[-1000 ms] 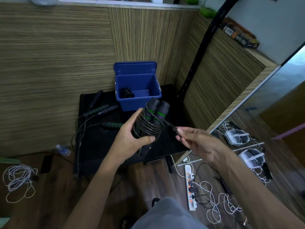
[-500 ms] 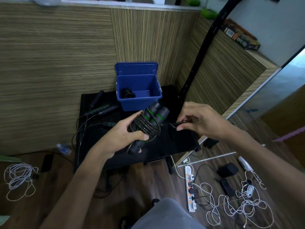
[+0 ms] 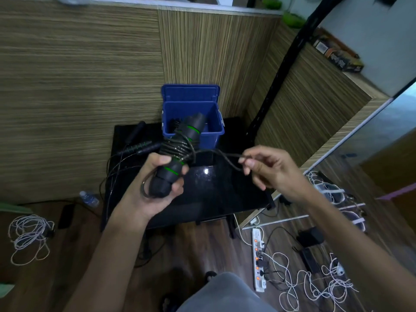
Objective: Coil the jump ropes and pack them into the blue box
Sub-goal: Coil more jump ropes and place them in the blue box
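A left hand grips two cylindrical black handles with green rings, thin dark cord wound tightly round their middle, while the right hand pinches the cord's free end out to the side. Beyond the grip stands an open blue box (glossy plastic) on a shiny black table, against striped wood-grain panels, more ropes left of the box

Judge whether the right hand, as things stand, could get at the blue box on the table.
Probably not straight away. The right hand is pinching the loose rope end, so it is busy. The way itself looks free: the blue box stands open beyond, with only the left hand and its handle bundle beside that path.
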